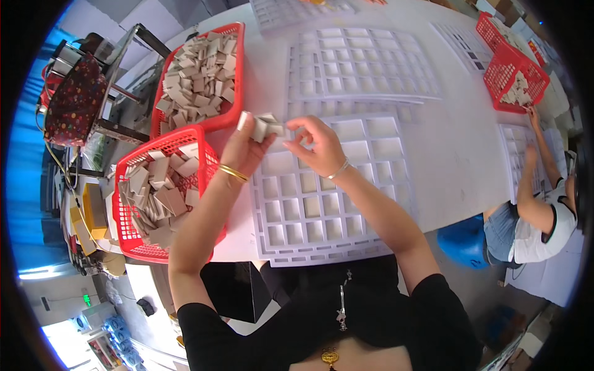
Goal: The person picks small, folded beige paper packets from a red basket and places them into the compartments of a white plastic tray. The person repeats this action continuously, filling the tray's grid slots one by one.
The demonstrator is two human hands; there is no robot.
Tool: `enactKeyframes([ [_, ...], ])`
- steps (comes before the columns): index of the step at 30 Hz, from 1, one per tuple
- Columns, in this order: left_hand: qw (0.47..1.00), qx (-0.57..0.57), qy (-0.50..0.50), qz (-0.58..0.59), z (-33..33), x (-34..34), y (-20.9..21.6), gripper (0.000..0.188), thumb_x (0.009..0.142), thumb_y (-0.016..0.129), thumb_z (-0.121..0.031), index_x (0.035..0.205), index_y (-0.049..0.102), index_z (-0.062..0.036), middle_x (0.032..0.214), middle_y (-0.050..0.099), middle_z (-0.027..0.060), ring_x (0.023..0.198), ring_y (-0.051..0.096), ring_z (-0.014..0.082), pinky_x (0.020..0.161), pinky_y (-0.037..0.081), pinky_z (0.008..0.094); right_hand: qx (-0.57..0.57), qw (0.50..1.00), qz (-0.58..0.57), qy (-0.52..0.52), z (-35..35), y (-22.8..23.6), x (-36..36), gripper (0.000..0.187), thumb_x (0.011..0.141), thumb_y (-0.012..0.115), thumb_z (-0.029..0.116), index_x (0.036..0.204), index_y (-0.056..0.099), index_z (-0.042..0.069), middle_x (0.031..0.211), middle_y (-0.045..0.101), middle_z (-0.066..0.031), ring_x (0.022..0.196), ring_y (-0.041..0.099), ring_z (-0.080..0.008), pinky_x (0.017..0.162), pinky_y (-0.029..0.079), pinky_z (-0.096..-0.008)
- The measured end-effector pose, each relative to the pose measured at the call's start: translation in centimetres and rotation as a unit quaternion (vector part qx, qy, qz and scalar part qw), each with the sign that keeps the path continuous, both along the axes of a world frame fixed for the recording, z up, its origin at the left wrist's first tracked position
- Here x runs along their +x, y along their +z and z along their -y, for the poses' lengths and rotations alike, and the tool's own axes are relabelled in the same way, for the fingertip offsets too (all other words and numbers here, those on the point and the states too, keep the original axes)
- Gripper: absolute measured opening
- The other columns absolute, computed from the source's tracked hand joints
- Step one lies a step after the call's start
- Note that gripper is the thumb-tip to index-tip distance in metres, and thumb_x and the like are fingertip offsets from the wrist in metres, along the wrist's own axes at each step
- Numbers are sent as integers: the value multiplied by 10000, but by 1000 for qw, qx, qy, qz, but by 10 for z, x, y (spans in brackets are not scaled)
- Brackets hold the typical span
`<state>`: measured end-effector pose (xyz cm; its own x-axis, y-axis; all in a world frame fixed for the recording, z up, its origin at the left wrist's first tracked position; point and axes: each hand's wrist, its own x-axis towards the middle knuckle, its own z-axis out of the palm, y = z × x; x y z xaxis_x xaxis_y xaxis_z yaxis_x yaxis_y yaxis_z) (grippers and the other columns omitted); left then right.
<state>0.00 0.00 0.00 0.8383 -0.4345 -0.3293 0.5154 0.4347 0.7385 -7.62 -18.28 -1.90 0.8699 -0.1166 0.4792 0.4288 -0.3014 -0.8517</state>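
In my left hand (246, 148) there are several flat, pale square pieces (267, 126), fanned out between the fingers and thumb. My right hand (318, 148) is just to the right of them, thumb and forefinger apart, and I see nothing between its fingers. Both hands are above the far left part of a white gridded tray (405, 179) with square compartments. A few compartments look more beige inside, such as one near the tray's middle (311, 207); whether pieces lie in the others I cannot tell.
Left of the tray stand two red plastic baskets, a near one (124, 226) and a far one (240, 74), both heaped with pale flat pieces. More gridded trays (371, 62) lie stacked beyond. At the right, another person (538, 216) works beside a red basket (495, 77) and a tray.
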Motion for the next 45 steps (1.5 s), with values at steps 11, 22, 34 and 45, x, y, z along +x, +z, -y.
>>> enactKeyframes([
  [11,976,-134,32,-170,30,-104,-67,289,987,439,-350,1022,562,-92,999,614,52,955,577,198,868,479,355,-105,988,-109,-13,12,-15,-69,160,727,723,80,791,577,71,796,635,-33,685,628,-182,588,490,-304],
  [22,942,-146,248,-172,-23,-130,-79,111,832,640,-169,887,586,-89,854,608,91,881,594,234,838,507,450,-89,961,-248,89,46,-47,-111,113,783,679,104,892,664,76,790,658,-27,648,577,-138,584,457,-270],
  [34,916,337,199,84,-106,-166,-119,147,822,689,-136,794,570,-53,758,592,31,664,586,139,607,491,311,-292,942,-123,111,38,-92,-103,96,785,647,124,873,682,130,832,655,-14,834,591,-229,694,494,-364],
  [45,749,615,43,243,-91,-155,-113,298,726,734,-217,943,685,-18,907,681,130,830,653,249,753,510,342,-472,878,-77,35,33,-91,-135,69,747,662,138,808,637,161,944,598,54,947,537,-158,829,348,-363],
])
